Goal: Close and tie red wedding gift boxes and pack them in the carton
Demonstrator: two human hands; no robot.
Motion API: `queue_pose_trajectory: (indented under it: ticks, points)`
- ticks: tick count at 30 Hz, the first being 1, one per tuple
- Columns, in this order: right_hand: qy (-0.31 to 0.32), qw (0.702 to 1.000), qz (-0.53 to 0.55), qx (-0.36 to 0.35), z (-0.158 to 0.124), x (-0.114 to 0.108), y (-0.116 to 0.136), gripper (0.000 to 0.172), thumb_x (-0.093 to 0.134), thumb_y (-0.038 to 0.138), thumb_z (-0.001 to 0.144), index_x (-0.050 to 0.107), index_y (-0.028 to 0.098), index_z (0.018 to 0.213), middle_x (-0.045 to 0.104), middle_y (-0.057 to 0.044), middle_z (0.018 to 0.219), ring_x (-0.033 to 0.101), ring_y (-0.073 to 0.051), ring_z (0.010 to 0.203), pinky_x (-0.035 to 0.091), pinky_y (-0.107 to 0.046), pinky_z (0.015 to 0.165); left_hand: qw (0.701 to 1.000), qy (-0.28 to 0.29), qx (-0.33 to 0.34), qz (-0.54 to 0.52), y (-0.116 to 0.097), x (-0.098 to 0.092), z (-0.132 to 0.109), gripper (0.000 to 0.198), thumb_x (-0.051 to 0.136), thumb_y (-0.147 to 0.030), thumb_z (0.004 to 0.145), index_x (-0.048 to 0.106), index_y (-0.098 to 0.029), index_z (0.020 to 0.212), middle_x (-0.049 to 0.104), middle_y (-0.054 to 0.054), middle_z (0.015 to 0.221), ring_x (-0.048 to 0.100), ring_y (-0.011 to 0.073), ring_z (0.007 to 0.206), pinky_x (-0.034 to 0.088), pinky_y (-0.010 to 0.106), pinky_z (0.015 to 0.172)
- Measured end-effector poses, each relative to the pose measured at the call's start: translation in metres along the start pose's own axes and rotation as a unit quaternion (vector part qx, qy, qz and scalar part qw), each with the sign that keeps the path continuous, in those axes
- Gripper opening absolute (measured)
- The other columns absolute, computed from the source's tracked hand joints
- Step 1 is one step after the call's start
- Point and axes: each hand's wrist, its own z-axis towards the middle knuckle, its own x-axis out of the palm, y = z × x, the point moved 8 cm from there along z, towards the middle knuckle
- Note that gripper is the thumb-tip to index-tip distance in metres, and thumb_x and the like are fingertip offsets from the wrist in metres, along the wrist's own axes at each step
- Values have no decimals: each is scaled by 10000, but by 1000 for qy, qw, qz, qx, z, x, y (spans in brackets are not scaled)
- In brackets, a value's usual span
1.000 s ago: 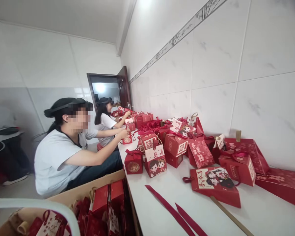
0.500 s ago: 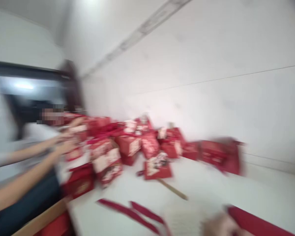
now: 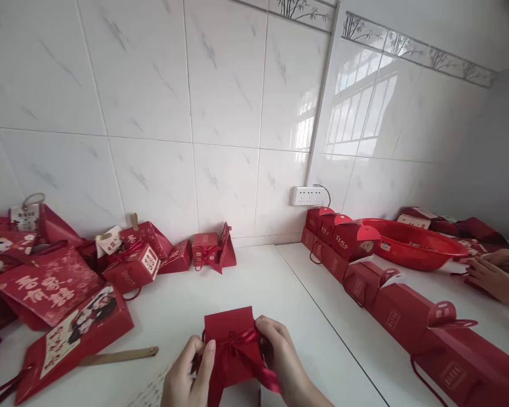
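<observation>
Near the front of the white table I hold a small red gift box with a satin ribbon tied in a bow across it. My left hand is closed on the box's left side, thumb on the near face. On the opposite side, my right hand grips the box's edge by the bow, its fingers partly hidden behind. One ribbon tail hangs down beside my right palm.
Several red gift boxes pile up at left, beside a gold strap. Handled red boxes form a row at right, before a red basin. Another person's hands work at far right. A power strip sits against the tiled wall.
My view has swung right, from a blurred look at a co-worker and the box pile to the table before me. The red gift box in my hands is now clearly visible.
</observation>
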Motion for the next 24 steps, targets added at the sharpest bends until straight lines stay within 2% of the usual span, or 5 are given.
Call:
queue_pose_trajectory:
  ticks: [11,15,18,20,24]
  points:
    - [35,973,-218,-70,-3,2,33,461,544,610,756,433,194,592,471,-1,600,430,-146,569,352,-289,580,999,0,29,29,-19,-5,7,367,379,-461,856,249,-220,610,248,-55,559,275,101,484,312,198,466]
    - [-70,939,-290,-168,-23,-9,75,367,598,559,717,510,206,665,546,-36,700,492,-205,714,386,-323,676,997,2,72,33,-30,-5,4,371,378,-451,866,253,-217,608,256,-58,557,302,105,506,307,209,511]
    - [-140,899,-330,-250,-68,-7,100,241,526,450,818,520,225,733,565,-25,749,499,-186,721,379,-298,673,997,12,73,30,-33,-4,2,364,388,-439,870,269,-215,610,269,-64,541,305,104,503,292,214,519]
    - [-107,891,-368,-244,-93,8,94,277,466,429,859,501,222,677,551,-14,657,495,-169,626,371,-283,599,998,24,59,23,-31,-2,2,358,391,-432,878,291,-212,614,296,-67,526,320,103,498,285,216,518]
    - [32,871,-484,-75,-109,45,33,308,492,464,855,580,200,723,619,-41,676,560,-186,633,384,-280,581,998,20,51,5,-30,-2,3,333,418,-403,874,326,-209,619,371,-64,528,358,100,502,300,216,522]
